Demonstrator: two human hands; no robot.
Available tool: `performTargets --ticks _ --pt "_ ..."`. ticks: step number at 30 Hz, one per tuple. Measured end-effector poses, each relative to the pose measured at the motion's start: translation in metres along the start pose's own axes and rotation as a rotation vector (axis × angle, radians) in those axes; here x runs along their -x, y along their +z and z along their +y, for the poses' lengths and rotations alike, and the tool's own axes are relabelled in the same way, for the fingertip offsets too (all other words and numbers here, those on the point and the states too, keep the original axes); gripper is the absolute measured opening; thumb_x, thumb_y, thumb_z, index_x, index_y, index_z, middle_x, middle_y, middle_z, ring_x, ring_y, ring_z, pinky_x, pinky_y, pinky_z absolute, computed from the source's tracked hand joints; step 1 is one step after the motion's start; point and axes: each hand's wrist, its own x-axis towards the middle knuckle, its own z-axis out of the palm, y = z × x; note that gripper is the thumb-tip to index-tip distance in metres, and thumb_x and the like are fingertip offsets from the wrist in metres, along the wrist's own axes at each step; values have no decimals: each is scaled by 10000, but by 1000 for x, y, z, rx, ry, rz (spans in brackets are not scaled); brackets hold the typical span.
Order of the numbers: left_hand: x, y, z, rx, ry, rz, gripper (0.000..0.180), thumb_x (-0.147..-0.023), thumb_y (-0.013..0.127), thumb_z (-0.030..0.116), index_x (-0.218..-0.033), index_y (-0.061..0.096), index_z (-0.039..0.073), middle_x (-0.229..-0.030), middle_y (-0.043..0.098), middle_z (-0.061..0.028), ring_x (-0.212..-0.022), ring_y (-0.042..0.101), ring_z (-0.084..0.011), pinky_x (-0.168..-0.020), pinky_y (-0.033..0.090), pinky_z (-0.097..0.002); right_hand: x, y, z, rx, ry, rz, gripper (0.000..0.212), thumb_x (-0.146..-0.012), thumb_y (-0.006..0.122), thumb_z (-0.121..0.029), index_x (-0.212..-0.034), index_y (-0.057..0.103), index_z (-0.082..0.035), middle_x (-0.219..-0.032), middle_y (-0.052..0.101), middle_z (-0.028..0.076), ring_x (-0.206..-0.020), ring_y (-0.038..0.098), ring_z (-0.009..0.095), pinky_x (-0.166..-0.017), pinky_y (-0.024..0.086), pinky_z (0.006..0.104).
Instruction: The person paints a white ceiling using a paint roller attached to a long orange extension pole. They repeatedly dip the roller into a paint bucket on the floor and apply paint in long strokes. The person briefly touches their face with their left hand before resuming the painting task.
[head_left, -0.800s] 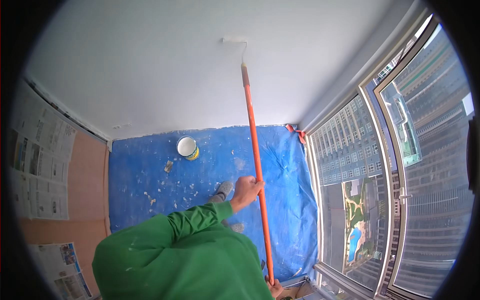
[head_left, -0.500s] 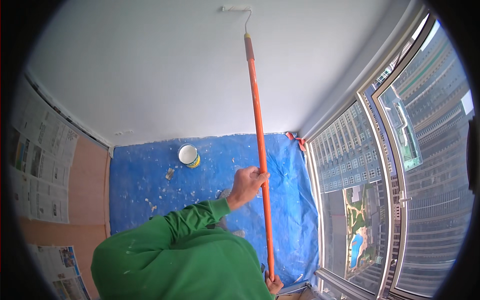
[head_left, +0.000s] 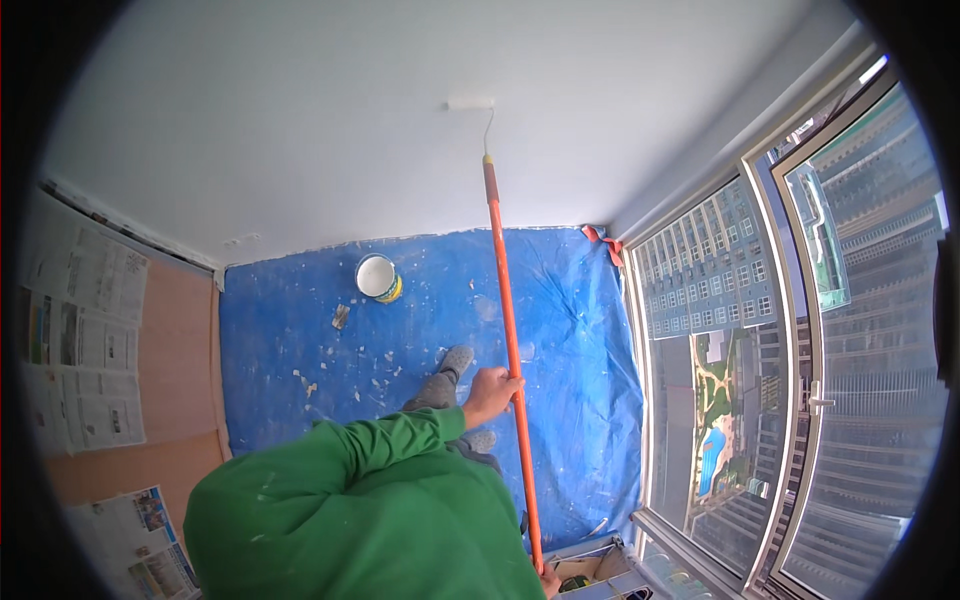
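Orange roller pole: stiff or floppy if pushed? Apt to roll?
Probably stiff: the orange pole looks nearly straight between the left hand and the roller. Small hand movements likely swing the tip, since the roller sits well beyond the left hand. Laid flat, it might roll, as the shaft looks round.

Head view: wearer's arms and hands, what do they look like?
Left arm: long, wrinkled green fabric sleeve with a fitted cuff at the wrist and faint pale marks near the shoulder. Left hand: ungloved. Right hand: only partly visible; its sleeve can't be made out.
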Motion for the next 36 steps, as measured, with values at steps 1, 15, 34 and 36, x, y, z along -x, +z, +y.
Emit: performTargets --ticks 1,15,34,36 --pt "-6 -1 -6 12 -29 5 293 -851 652 204 -769 628 -76 -697 670 -133 -485 617 -160 -402 484 -290 5 -4 -3 13 21 -19 511 -723 701 -561 -681 630 -56 -599 595 196 -604 606 390 -571 477 454" --pt "-180 -49 -96 -12 -539 98 307 -801 661 225 -841 637 -79 -719 670 -150 -582 672 -240 -431 532 -327 -29 -43 -188 220 59 -171 476 -739 649 -574 -677 612 -103 -607 619 152 -629 627 394 -608 496 486" --pt "-306 -66 -139 157 -769 4 304 -795 688 240 -954 611 -7 -820 645 -138 -669 670 -272 -508 539 -390 -85 -66 -364 303 201 -307 461 -828 565 -546 -865 654 -95 -765 654 219 -758 635 422 -702 485 503" --pt "-316 -59 -120 207 -778 13 318 -783 691 244 -974 614 2 -826 638 -137 -651 665 -274 -488 536 -391 -97 -63 -367 328 156 -286 452 -828 570 -537 -862 653 -94 -745 649 214 -741 632 419 -689 480 505"
